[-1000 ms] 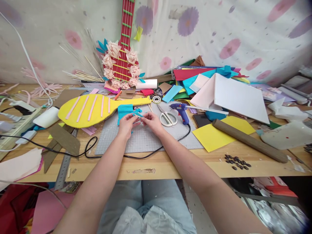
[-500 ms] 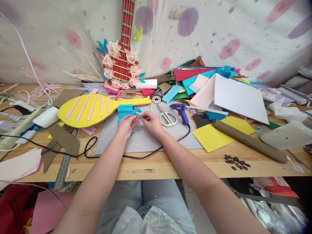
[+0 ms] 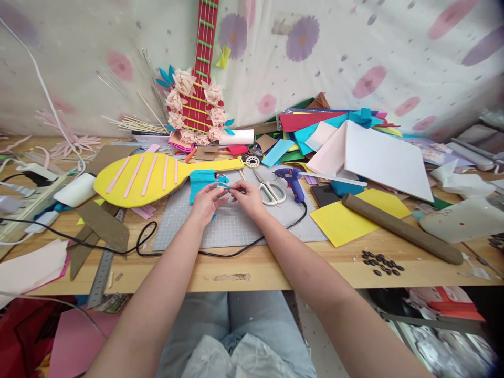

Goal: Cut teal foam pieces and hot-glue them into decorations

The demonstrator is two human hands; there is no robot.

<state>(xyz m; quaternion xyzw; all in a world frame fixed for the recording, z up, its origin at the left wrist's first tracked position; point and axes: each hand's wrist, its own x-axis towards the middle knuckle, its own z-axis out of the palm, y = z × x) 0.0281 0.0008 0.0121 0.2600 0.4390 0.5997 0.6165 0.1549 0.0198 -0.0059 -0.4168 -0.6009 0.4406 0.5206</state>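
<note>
A thin blue paper strip (image 3: 223,185) spans the gap between my two hands above the grey cutting mat (image 3: 181,226). My left hand (image 3: 208,203) pinches one end between thumb and fingers. At the other end, the fingertips of my right hand (image 3: 247,198) are closed on it. Just behind my left hand lies a piece of blue crepe paper (image 3: 201,181), with small blue scraps beside it. White-handled scissors (image 3: 272,193) rest right of my right hand, and a blue glue gun (image 3: 291,181) stands beyond them.
A yellow lute-shaped cutout (image 3: 137,181) with pink strips lies left. Behind stands a red instrument model (image 3: 197,107) with paper flowers. Yellow paper (image 3: 334,223), a brown roll (image 3: 401,228) and dark beads (image 3: 381,262) are on the right. A black cord (image 3: 232,254) crosses the front.
The blue strip now arches up a little between my fingers, and my right fingertips have shifted slightly. Everything on the table stays where it was.
</note>
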